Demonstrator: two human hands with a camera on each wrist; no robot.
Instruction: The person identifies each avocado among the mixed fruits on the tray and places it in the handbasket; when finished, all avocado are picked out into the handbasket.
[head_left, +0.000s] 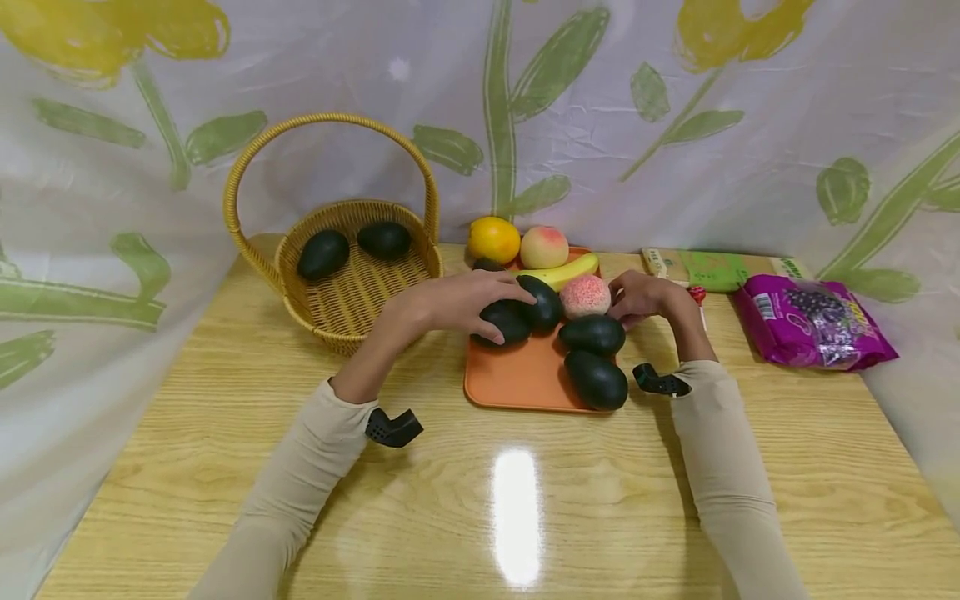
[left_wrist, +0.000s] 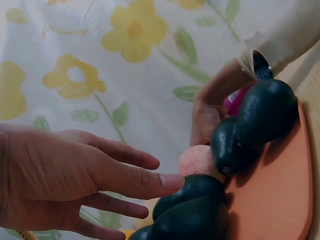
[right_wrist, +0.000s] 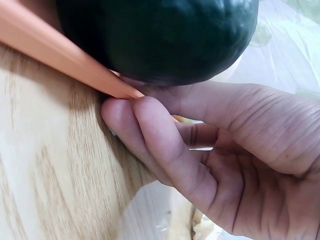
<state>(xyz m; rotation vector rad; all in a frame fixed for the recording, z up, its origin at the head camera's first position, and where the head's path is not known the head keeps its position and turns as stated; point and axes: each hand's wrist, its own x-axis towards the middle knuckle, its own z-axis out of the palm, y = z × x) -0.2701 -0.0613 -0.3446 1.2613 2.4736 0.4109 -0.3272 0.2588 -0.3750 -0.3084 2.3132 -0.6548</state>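
My left hand [head_left: 476, 302] is over two dark green avocados [head_left: 542, 305] on the orange tray [head_left: 517, 385], its fingers spread and stretched out. In the left wrist view the thumb of that hand overlaps the nearer avocados [left_wrist: 192, 220]. At the tray's right side, my right hand [head_left: 641, 297] pinches the rim [right_wrist: 95, 75], thumb above and fingertips below, as the right wrist view shows. Close to its thumb lies an avocado [right_wrist: 170, 40]. A pink peach [head_left: 585, 297] sits between the hands, and two more avocados [head_left: 596, 380] lie along the tray's right edge.
A wicker basket [head_left: 352, 337] with a tall handle and two avocados inside stands at the left. Behind on the tray are a banana [head_left: 570, 272], a lemon [head_left: 493, 240] and another peach [head_left: 544, 247]. At right lie a purple packet [head_left: 813, 325], a green-and-brown package [head_left: 720, 268] and a red lollipop [head_left: 697, 295].
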